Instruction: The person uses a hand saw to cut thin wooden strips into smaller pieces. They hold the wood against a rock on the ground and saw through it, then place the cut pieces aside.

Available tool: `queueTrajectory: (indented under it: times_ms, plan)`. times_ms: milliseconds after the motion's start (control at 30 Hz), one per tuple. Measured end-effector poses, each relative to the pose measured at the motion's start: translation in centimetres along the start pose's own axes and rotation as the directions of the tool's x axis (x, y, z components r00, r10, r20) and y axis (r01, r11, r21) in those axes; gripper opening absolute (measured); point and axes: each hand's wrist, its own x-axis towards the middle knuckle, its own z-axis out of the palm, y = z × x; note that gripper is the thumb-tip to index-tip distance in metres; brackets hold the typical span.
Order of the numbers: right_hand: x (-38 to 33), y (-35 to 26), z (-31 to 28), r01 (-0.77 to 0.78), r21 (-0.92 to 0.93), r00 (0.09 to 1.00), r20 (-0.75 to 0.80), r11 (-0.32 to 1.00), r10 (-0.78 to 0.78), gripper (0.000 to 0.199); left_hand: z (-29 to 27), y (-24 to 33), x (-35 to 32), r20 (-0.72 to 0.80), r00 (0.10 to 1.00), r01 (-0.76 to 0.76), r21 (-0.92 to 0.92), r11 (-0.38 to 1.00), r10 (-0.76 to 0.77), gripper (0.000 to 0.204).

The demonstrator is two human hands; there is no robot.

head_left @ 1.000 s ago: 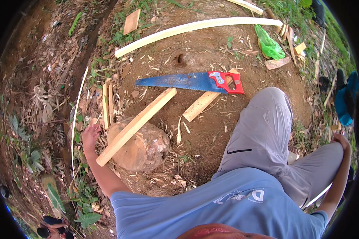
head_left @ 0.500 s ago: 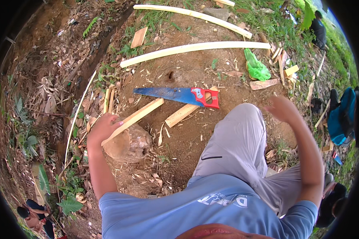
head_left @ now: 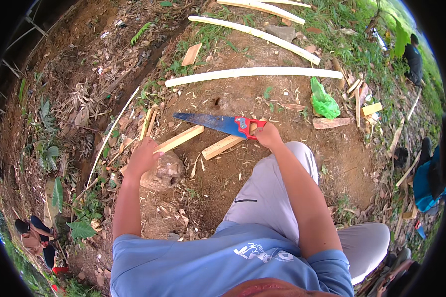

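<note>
My right hand [head_left: 268, 137] is closed round the red handle of a handsaw [head_left: 210, 122]. Its blue blade points left, close above the ground. My left hand [head_left: 142, 157] grips a pale wooden batten [head_left: 182, 138] near its lower left end, partly hiding it. Beneath that end is a brown stump-like block of wood [head_left: 166, 171]. A second short batten [head_left: 222, 147] lies by my knee, its upper end hidden under the saw and my right hand.
Long pale wood strips [head_left: 257, 73] lie across the dirt ahead. A green plastic bag [head_left: 324, 101] and wood offcuts [head_left: 332, 123] are at the right. People sit or crouch at the far right [head_left: 413, 62] and lower left [head_left: 34, 237].
My right hand has come in from the right and taken hold of the saw handle. My left hand has closed on the batten. The view has shifted slightly.
</note>
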Motion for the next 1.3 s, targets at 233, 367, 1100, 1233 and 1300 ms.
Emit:
queueTrajectory:
  times_ms: [233,367,1100,1233,1300]
  plan:
    - [-2.4,-1.3,-6.0,-0.158,0.987,0.979,0.158,-0.008,0.130,0.029,-1.6,2.9,1.7,0.062,0.991,0.121,-0.038,0.992,-0.119,0.037]
    - [-3.4,-0.9,-8.1,0.143,0.986,0.988,-0.138,-0.090,0.067,0.035,-3.4,5.2,5.4,0.055,0.962,0.269,-0.015,0.963,-0.268,0.036]
    - [-4.1,-1.4,-9.0,-0.064,0.991,0.996,0.057,0.114,0.063,0.018,5.3,4.9,12.9,0.098,0.986,0.118,0.135,0.984,-0.132,0.048]
    - [-3.9,-1.6,-8.8,-0.049,0.986,0.990,0.026,0.161,0.141,0.005,5.9,4.1,13.4,0.117,0.981,0.142,0.095,0.985,-0.153,0.051]
    - [-3.5,-1.6,-9.0,-0.024,0.989,0.986,0.000,0.145,0.166,0.009,5.3,4.7,13.8,0.157,0.965,0.200,0.069,0.977,-0.208,0.052]
